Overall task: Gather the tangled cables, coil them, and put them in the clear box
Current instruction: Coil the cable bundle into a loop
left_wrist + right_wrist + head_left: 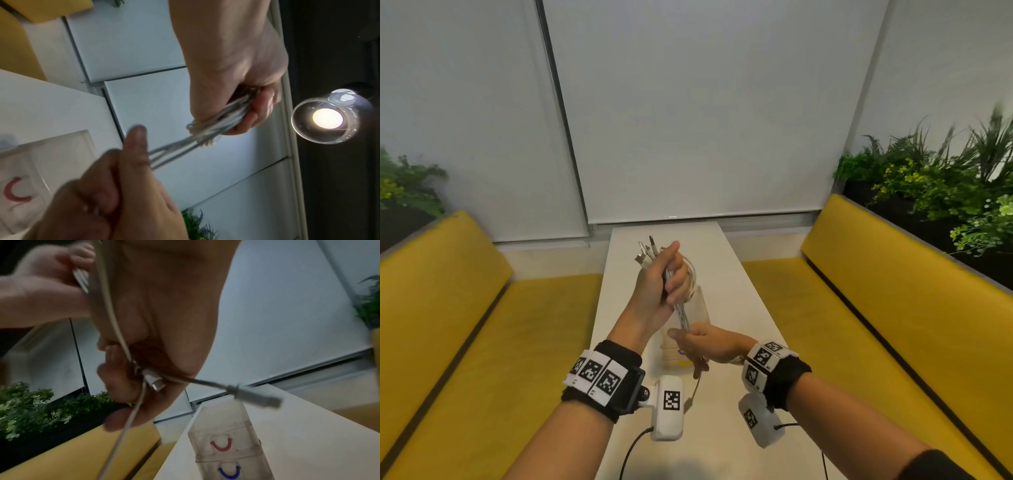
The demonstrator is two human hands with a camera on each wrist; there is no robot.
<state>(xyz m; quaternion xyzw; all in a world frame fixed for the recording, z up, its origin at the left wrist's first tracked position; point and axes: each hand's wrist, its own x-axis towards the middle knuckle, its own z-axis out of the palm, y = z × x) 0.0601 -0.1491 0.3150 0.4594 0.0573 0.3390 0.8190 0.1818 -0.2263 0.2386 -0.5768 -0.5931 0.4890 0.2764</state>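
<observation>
My left hand (666,277) is raised above the white table (736,298) and grips a bundle of white cables (681,308), with several plug ends (647,251) sticking up past the fist. The cables (207,129) loop round that hand (242,97). Below it my right hand (705,346) pinches the cables' lower strands; one strand (693,390) dangles from it toward the table. In the right wrist view that hand (131,386) holds a white plug (154,381) and a grey plug (255,397). The clear box (228,443) stands on the table under both hands.
Yellow benches (465,342) flank the narrow table on both sides. Planters with green plants (945,192) sit behind each bench. White blinds (688,120) close the far end. A ceiling lamp (327,120) shows in the left wrist view.
</observation>
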